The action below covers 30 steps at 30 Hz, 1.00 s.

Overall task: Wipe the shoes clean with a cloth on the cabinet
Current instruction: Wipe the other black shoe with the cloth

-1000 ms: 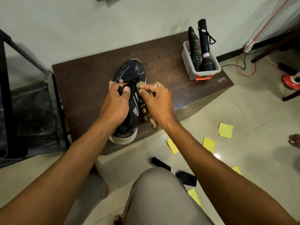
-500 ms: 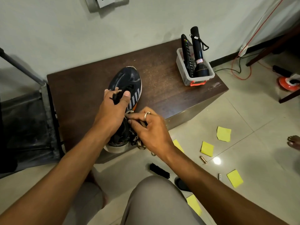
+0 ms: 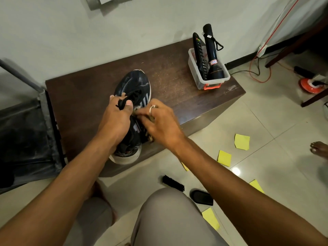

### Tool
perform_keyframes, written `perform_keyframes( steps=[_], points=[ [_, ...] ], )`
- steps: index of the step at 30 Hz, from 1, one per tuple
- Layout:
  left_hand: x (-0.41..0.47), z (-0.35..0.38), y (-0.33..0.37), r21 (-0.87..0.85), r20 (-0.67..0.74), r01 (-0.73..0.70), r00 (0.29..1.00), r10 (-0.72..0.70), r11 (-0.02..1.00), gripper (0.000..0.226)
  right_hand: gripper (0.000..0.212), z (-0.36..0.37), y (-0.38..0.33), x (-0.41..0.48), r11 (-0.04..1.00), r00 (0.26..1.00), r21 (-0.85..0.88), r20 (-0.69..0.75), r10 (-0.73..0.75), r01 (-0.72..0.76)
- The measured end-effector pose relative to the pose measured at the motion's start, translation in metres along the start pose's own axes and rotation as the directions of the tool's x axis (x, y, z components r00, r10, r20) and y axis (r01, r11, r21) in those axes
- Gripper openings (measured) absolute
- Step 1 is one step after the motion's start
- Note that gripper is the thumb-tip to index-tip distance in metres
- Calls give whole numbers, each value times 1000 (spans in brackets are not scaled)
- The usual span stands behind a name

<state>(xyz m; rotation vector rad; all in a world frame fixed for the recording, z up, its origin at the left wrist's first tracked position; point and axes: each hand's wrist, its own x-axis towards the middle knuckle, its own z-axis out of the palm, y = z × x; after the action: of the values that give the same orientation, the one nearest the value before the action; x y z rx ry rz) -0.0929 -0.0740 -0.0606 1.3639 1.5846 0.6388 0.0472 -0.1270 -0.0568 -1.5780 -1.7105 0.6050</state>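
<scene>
A dark sneaker (image 3: 134, 82) with a white sole lies on the brown cabinet (image 3: 85, 96), toe toward the wall, heel over the front edge. My left hand (image 3: 115, 121) grips its upper and black laces from the left. My right hand (image 3: 159, 121), wearing a ring, presses a patterned cloth (image 3: 150, 137) against the sneaker's right side. Most of the cloth is hidden under my fingers.
A clear plastic box (image 3: 207, 75) holding a torch and a remote stands at the cabinet's right end. On the tiled floor lie yellow notes (image 3: 242, 141), a black brush (image 3: 173, 183) and a black pad (image 3: 201, 197). A dark metal rack (image 3: 26, 135) stands to the left. Another person's foot (image 3: 319, 148) shows at right.
My right hand with the cloth slid toward the heel along the sneaker's right side, then back up toward its middle. My left hand kept its grip.
</scene>
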Motion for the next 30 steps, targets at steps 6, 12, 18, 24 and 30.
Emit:
perform_keyframes(
  steps=[6, 12, 18, 24, 30],
  points=[
    [-2, -3, -1, -69, 5, -15, 1000, 15, 998, 31, 21, 9, -10, -34, 996, 999, 79, 21, -36, 35],
    [-2, -1, 1, -61, -13, 9, 1000, -10, 998, 29, 20, 7, 3, 1, 989, 984, 101, -124, 124, -112],
    [-3, 1, 2, -19, -55, -26, 998, 25, 999, 33, 20, 3, -11, -53, 958, 988, 240, 41, 152, -157],
    [-4, 3, 3, -7, -64, -7, 998, 6, 1000, 25, 19, 6, -8, -37, 921, 956, 273, -12, 293, -278],
    [-2, 4, 2, 30, -54, -11, 998, 13, 999, 38, 18, -2, -16, -63, 904, 957, 314, 93, 275, -290]
  ],
)
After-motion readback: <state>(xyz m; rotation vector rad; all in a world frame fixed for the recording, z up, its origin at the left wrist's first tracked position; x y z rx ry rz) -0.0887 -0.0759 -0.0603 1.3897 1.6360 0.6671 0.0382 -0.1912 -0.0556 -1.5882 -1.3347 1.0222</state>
